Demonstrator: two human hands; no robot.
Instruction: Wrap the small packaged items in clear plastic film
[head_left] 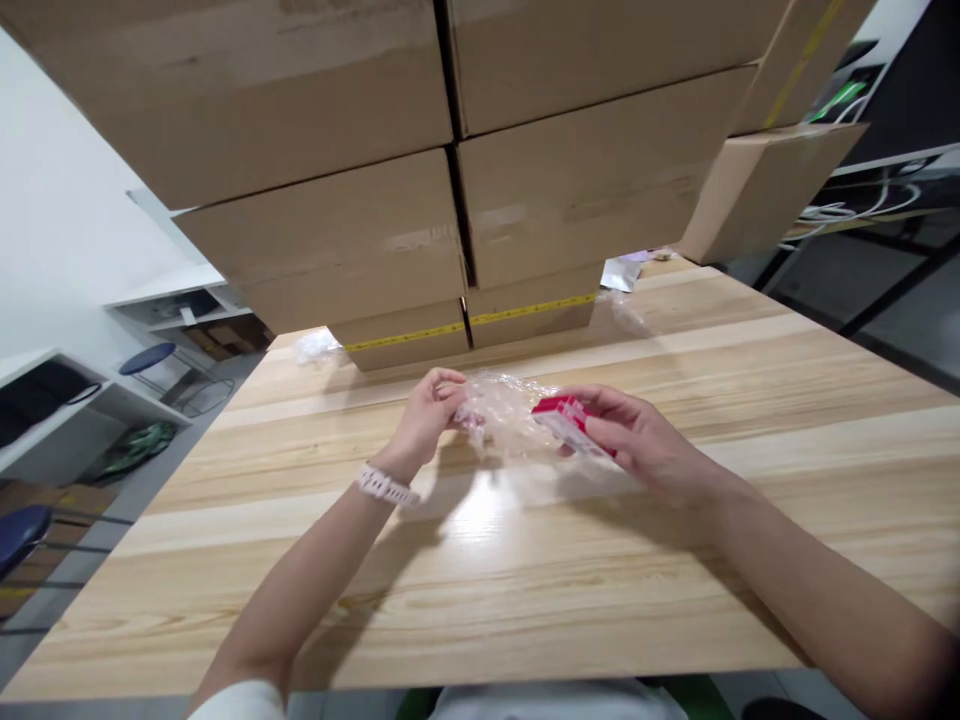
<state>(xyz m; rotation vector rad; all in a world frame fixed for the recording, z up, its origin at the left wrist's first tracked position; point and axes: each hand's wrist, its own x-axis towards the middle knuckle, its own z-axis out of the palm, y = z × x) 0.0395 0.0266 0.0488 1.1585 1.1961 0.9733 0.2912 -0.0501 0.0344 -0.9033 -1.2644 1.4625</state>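
Here, left hand (427,410) pinches clear wrap (501,415); right hand (637,440) pinches red box (566,418) at wrap's mouth, over table (525,580), near cartons (420,250). Best keep wrap taut, mouth wide.

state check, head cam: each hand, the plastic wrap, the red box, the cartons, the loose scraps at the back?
left hand: pinching the wrap's left end
right hand: gripping the red box
plastic wrap: crumpled, stretched between the hands, partly around the box
red box: tilted, held above the table
cardboard boxes: stacked, closed
plastic scrap: loose on the table beside the stack
white packet: lying flat by the stack
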